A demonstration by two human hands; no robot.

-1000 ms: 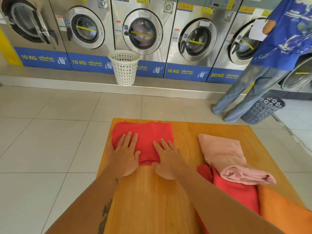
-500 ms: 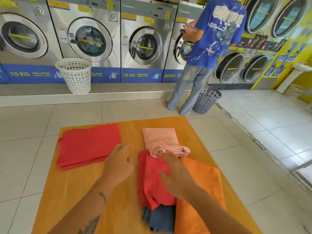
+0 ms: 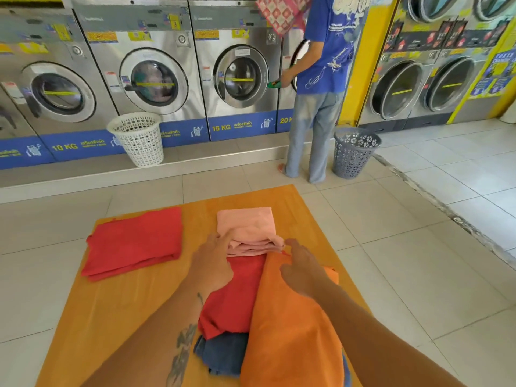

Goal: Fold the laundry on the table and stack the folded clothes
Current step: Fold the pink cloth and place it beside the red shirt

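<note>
Washing machines (image 3: 150, 79) line the wall behind the wooden table (image 3: 117, 308). Folded red cloth (image 3: 134, 241) lies at left; left hand (image 3: 213, 265) and right hand (image 3: 303, 270), both unclenched, flank the pink garment (image 3: 248, 229) atop the unfolded pile

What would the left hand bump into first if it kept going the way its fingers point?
Probably the pink cloth. The left hand points up and right at its folded near edge, fingertips almost touching or just touching; depth is hard to judge.
</note>
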